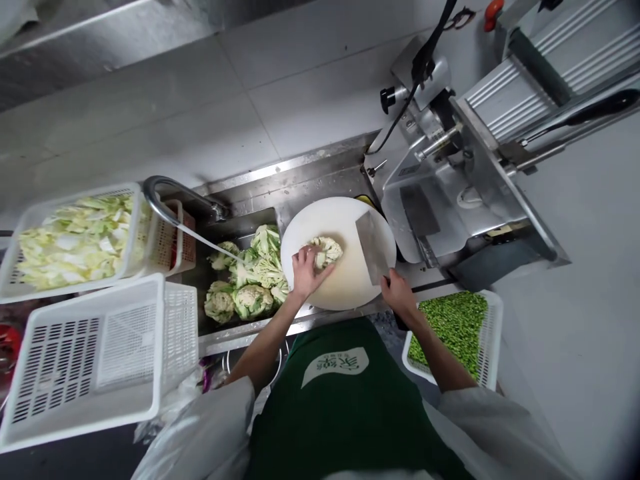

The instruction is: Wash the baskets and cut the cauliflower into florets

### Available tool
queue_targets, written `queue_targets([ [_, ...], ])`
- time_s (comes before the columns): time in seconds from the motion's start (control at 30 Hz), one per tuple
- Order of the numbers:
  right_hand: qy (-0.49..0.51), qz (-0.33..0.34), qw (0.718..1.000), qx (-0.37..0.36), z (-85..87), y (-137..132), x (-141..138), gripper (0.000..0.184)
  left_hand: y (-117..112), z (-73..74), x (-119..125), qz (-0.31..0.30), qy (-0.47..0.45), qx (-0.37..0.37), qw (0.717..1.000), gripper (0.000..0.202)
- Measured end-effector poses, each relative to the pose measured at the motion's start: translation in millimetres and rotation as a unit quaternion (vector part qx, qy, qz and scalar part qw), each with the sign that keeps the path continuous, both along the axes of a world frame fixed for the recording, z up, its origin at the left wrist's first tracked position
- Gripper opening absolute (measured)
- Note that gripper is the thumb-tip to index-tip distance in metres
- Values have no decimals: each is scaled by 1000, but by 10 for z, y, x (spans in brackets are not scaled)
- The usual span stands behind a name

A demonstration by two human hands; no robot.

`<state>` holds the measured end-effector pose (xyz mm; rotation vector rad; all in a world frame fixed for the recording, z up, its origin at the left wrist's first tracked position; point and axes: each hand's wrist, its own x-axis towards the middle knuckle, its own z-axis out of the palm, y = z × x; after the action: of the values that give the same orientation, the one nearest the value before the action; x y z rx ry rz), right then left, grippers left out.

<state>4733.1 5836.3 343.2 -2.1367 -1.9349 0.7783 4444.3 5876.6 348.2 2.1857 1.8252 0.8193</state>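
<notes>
A cut cauliflower (328, 252) rests on the round white cutting board (345, 293). My left hand (307, 270) is closed around its near left side, thumb and fingers spread across the edge. In my right hand (397, 291) is the handle of a cleaver (371, 247), the fingers wrapped round it. The broad blade lies over the right part of the board, apart from the cauliflower. To the left, several whole cauliflowers (253, 301) sit in the sink, where water runs onto them from the curved faucet (165, 207).
On the left stand a white basket (137, 230) of chopped cabbage and a white basket (159, 347) with nothing visible inside. At right are a metal slicing machine (480, 153), a second cleaver (420, 213) and a basket (495, 327) of chopped green vegetable.
</notes>
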Motion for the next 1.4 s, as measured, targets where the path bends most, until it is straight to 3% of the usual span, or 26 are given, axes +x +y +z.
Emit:
queue_targets([
  [0.2,103,-48,987,117,174,249,-639,37,-45,-184,94,82,-43,55,994,42],
  [0.33,136,-9,982,132,218,420,-999,35,-8,-236,117,64,-36,55,996,42],
  [0.43,131,19,983,125,201,471,-1111,38,10,-243,110,52,-27,49,997,43],
  [0.9,124,1,991,47,48,649,-1289,37,158,-311,149,49,-53,48,996,39],
  [1.13,176,10,982,66,-142,725,-1383,31,132,-369,93,43,-55,57,996,34],
  [1.33,173,-78,976,107,-239,711,-1050,31,154,-209,-279,-29,-49,21,998,33],
  [1.4,185,-99,970,123,-260,738,-956,28,147,-122,-260,1,-37,-2,999,37],
])
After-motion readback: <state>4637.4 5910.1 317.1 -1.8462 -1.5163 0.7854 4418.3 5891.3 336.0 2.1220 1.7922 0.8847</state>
